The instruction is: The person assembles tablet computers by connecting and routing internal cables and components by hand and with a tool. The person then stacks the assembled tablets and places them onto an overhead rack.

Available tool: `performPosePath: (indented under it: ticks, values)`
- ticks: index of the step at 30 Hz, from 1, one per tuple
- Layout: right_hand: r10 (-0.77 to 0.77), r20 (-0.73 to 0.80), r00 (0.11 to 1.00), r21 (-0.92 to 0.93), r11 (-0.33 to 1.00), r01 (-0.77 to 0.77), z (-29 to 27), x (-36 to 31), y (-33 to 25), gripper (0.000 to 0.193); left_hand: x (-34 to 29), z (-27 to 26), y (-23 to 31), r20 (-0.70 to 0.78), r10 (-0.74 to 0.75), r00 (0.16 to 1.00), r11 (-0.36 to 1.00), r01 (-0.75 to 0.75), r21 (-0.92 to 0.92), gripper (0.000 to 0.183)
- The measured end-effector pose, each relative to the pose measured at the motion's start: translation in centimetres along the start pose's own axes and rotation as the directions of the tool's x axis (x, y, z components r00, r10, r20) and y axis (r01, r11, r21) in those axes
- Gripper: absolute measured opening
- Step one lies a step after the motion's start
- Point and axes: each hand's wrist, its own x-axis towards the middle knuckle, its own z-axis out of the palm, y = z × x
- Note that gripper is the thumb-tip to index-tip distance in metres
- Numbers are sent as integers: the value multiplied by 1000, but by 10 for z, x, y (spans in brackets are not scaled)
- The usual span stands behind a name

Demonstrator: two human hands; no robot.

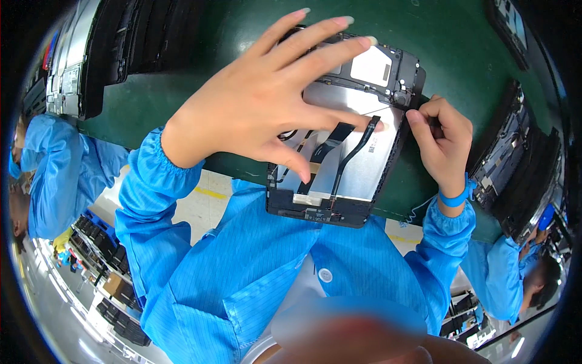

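An opened tablet with a silver inner plate and black frame lies on the green table, its back cover off. My left hand is spread over it, with three fingers stretched across its far part. The left index fingertip rests at the upper end of a black flat cable, and the thumb hangs near a shorter black ribbon cable. At the tablet's right edge, my right hand has thumb and index finger pinched together; what lies between them is hidden. A blue band circles the right wrist.
Several tablet parts stand in a row at the left of the green table. More opened tablets lean at the right, and another device lies far right. People in blue coats sit on both sides.
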Motion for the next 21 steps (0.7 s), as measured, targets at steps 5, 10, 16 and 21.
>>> performPosePath:
  ticks: [5, 10, 16, 21]
  values:
    - [42, 63, 997, -4, 999, -42, 2, 1, -2, 21, -20, -30, -16, 116, -127, 985, 960, 151, -237, 68]
    - [36, 74, 997, -25, 999, -34, -1, 1, -4, 22, -24, -49, -15, 248, -402, 882, 724, 472, -503, 61]
    - [54, 87, 995, -15, 998, -53, 0, 2, -5, 22, -22, -48, -19, 350, -365, 863, 722, 499, -479, 71]
    - [66, 91, 994, -16, 998, -65, 0, 2, -5, 23, -22, -45, -24, 369, -339, 866, 696, 494, -520, 79]
